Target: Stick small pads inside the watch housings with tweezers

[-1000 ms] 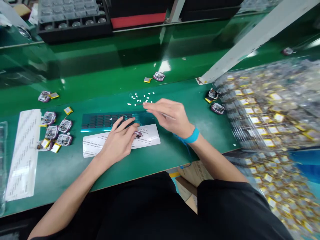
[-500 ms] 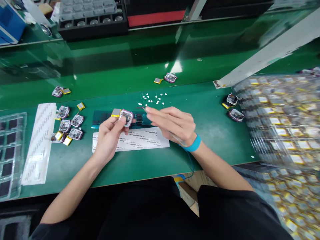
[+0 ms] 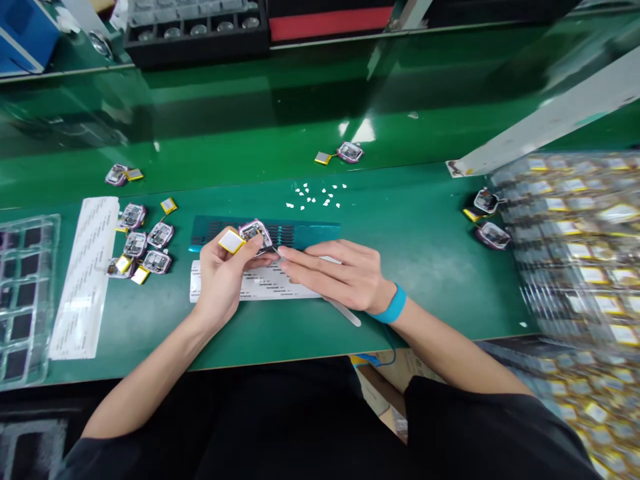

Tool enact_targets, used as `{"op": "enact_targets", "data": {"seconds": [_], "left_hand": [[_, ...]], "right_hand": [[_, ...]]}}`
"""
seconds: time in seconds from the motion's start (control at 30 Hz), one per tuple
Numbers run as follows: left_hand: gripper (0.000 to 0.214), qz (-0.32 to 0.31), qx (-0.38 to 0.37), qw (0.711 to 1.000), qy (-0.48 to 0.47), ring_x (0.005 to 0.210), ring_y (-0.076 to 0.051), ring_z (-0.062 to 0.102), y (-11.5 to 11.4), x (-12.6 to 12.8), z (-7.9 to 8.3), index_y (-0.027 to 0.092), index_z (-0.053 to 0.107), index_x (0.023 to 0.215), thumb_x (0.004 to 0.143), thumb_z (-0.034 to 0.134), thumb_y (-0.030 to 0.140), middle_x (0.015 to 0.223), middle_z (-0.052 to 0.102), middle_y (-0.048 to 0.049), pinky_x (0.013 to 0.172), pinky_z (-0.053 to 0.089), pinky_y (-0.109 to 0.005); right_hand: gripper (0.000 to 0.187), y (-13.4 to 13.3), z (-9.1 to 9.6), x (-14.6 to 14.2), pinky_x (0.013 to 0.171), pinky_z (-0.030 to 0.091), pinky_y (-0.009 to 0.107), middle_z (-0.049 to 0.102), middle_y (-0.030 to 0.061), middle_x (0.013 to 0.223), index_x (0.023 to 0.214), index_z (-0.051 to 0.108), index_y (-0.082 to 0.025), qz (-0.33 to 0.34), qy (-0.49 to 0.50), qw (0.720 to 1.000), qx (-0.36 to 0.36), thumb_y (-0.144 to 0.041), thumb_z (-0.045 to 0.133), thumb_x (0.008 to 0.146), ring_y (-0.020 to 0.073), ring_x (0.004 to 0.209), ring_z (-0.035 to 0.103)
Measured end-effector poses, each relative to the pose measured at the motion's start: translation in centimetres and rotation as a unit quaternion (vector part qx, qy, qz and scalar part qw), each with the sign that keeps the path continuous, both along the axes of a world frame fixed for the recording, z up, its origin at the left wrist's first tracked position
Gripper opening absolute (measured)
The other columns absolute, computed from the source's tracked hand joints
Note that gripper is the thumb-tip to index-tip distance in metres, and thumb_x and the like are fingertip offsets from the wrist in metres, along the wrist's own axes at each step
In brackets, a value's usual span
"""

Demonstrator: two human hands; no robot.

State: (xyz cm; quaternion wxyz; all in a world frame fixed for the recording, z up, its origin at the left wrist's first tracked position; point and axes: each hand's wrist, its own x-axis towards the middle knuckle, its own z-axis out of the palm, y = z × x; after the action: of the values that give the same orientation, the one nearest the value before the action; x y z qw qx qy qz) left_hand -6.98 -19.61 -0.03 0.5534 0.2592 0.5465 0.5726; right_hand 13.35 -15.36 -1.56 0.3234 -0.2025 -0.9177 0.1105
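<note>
My left hand [image 3: 220, 277] pinches a small purple-rimmed square module [image 3: 255, 233] with a yellow-edged battery [image 3: 231, 241] hanging from it, just above the green mat. My right hand [image 3: 340, 275], with a blue wrist strap [image 3: 393, 307], holds metal tweezers [image 3: 345, 313]; their tip reaches the module. Under the hands lie a white label sheet [image 3: 270, 285] and a teal strip [image 3: 305, 233] with dark slots. A scatter of tiny white pieces [image 3: 317, 195] lies just beyond.
Several finished-looking modules [image 3: 143, 240] sit at the left beside a long white strip [image 3: 85, 273] and a clear tray [image 3: 23, 300]. Two modules [image 3: 490, 217] lie at the right by stacked clear trays [image 3: 580, 233]. One module [image 3: 349, 152] rests further back.
My left hand lifted the module off the label sheet and now holds it lower with the battery turned up. My right hand came down so the tweezers meet the module.
</note>
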Motion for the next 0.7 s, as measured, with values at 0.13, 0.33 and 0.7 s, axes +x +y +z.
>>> {"op": "enact_targets", "data": {"seconds": [0.13, 0.33, 0.7], "left_hand": [[0.028, -0.003, -0.010, 1.000, -0.006, 0.059, -0.014, 0.070, -0.15, 0.04, -0.21, 0.018, 0.062, 0.071, 0.066, 0.088, 0.027, 0.069, 0.069, 0.0031, 0.062, 0.065, -0.028], [0.027, -0.029, -0.019, 0.999, -0.014, 0.052, -0.012, 0.066, -0.19, -0.04, -0.10, 0.018, 0.061, 0.065, 0.066, 0.088, 0.023, 0.066, 0.069, 0.0029, 0.053, 0.061, -0.022], [0.027, -0.042, -0.022, 0.999, 0.008, 0.055, -0.015, 0.068, -0.23, 0.00, -0.12, 0.018, 0.064, 0.066, 0.066, 0.089, 0.026, 0.066, 0.070, 0.0017, 0.055, 0.063, -0.026]], "right_hand": [[0.021, 0.13, 0.23, -0.11, 0.064, 0.062, 0.032, 0.075, -0.0062, 0.121, 0.111, 0.077, -0.039, 0.032, -0.006, 0.999, -0.028, -0.027, 0.067, 0.098, 0.0176, 0.085, 0.074], [0.019, 0.38, 0.74, 0.15, 0.065, 0.063, 0.029, 0.077, -0.0066, 0.116, 0.103, 0.079, -0.038, 0.058, 0.022, 0.996, -0.064, -0.025, 0.067, 0.098, 0.0158, 0.079, 0.073], [0.019, 0.31, 0.78, 0.23, 0.060, 0.062, 0.027, 0.077, -0.0058, 0.117, 0.104, 0.079, -0.034, 0.054, -0.025, 0.996, 0.063, -0.025, 0.063, 0.100, 0.0156, 0.078, 0.074]]}}
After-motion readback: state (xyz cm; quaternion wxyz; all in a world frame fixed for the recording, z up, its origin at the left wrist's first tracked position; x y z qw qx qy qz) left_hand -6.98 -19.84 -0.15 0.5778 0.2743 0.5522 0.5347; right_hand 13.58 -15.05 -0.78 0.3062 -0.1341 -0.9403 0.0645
